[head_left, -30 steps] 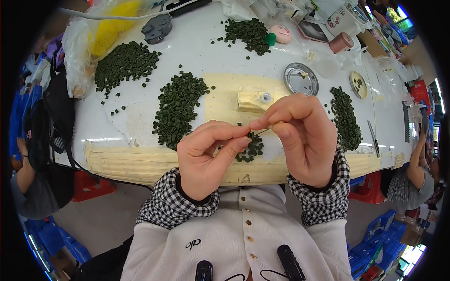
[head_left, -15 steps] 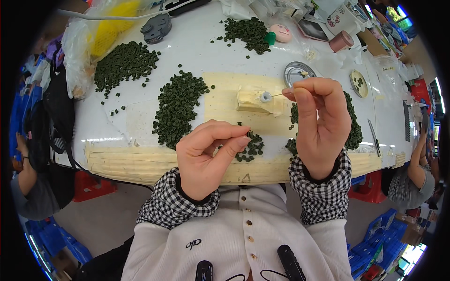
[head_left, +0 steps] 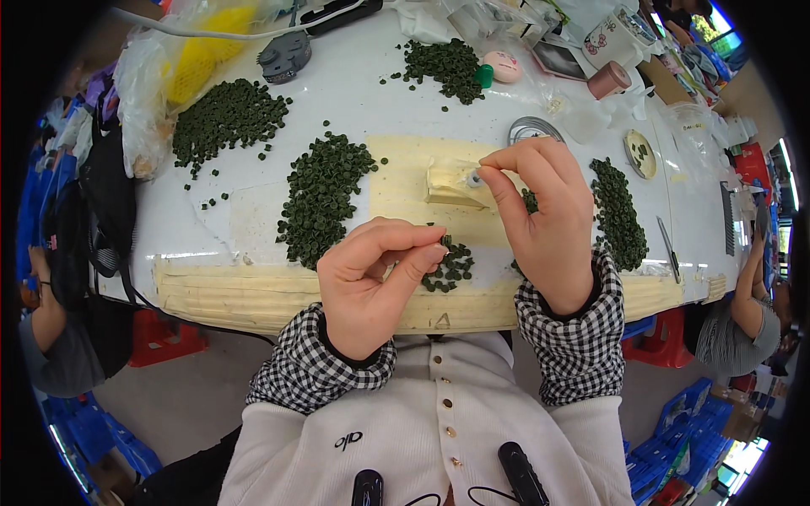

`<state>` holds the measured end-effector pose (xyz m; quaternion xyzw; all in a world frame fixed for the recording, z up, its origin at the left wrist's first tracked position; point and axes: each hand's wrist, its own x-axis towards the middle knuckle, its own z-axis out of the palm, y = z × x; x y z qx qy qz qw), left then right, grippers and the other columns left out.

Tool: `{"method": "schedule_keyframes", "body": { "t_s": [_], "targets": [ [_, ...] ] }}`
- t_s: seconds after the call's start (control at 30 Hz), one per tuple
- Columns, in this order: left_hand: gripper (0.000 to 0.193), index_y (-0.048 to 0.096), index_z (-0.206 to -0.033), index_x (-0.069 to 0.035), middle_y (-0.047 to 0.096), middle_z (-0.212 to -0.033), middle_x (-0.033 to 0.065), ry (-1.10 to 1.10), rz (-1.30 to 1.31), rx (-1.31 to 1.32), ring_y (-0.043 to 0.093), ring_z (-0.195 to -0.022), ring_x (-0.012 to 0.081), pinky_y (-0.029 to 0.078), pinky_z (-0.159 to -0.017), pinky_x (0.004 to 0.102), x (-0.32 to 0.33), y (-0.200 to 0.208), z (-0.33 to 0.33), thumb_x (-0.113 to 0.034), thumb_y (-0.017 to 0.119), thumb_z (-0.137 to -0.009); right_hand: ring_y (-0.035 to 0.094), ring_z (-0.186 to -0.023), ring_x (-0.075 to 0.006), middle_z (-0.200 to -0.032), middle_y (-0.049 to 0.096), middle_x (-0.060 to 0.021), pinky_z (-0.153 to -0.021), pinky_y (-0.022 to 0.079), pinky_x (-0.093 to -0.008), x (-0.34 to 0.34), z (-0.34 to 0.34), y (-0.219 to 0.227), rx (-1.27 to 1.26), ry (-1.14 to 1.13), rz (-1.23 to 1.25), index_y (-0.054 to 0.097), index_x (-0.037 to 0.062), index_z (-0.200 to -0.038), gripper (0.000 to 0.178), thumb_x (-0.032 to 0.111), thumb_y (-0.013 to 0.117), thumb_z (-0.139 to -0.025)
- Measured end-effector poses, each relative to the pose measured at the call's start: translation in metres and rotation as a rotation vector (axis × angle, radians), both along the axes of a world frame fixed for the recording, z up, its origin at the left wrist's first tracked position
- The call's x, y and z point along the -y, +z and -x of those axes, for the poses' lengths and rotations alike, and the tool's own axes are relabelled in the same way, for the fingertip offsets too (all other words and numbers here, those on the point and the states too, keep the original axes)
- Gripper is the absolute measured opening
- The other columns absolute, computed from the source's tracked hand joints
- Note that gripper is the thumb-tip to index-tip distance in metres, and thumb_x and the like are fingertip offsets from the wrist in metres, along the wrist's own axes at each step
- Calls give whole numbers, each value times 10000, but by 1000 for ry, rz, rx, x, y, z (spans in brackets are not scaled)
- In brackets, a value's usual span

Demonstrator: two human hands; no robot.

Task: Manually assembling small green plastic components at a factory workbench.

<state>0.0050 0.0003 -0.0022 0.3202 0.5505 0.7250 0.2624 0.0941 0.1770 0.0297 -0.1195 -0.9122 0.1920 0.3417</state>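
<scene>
Containers on the white tabletop (head_left: 337, 101): a shallow pale round dish (head_left: 633, 157) at the right holds a few small green pieces. A silvery round dish (head_left: 527, 126) stands beyond the right hand. A clear plastic bag (head_left: 139, 110) at the upper left encloses bright yellow material (head_left: 207, 55). A white patterned mug (head_left: 603, 42) stands at the upper right; its contents are hard to make out. A small whitish cup (head_left: 473, 179) is set on a cream-wrapped block (head_left: 451, 183) at the centre.

Green pieces lie loose in heaps: a near-left heap (head_left: 321, 198), a far-left heap (head_left: 228, 118), a far heap (head_left: 447, 67), a right heap (head_left: 620, 215) and a small cluster (head_left: 451, 270) beside the left fingertips.

The right hand covers part of the silvery dish and some scattered pieces.

Left hand (head_left: 441, 243): thumb and index finger nearly meet, the gap narrow. 1 dark green piece shows at the tips; whether it is gripped cannot be told.

Right hand (head_left: 482, 168): thumb and index tips are pinched close together at the whitish cup; contact with it, and anything held between them, cannot be made out.
</scene>
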Motion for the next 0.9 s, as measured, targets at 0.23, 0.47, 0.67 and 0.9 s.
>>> {"method": "schedule_keyframes", "body": {
  "t_s": [0.23,0.47,0.67,0.9],
  "targets": [
    [182,686,-1034,45,664,-959,98,23,-18,11,625,-840,107,496,-721,215,1,-2,1,82,662,-857,625,-736,-223,-837,651,-113,-647,491,-295,27,-21,25,53,131,362,694,-12,-929,130,-23,701,-799],
    [186,687,-1028,43,670,-961,108,25,-27,-35,631,-837,120,497,-717,225,1,-2,0,88,665,-849,631,-759,-212,-902,663,-119,-645,505,-280,48,-34,7,65,224,528,699,11,-1104,306,-34,691,-801],
    [183,702,-1014,33,676,-909,100,40,26,-176,632,-811,138,491,-697,237,0,-4,1,73,683,-837,643,-777,-226,-957,673,-125,-658,528,-300,39,-34,4,54,309,360,682,-5,-1126,355,-74,679,-777],
    [169,696,-1013,42,674,-918,101,2,8,-50,628,-793,117,490,-675,218,-1,-5,-2,72,673,-849,647,-778,-260,-972,669,-133,-661,540,-320,29,-34,-9,-6,379,185,668,-23,-1136,461,-97,669,-681]
  ]
}}
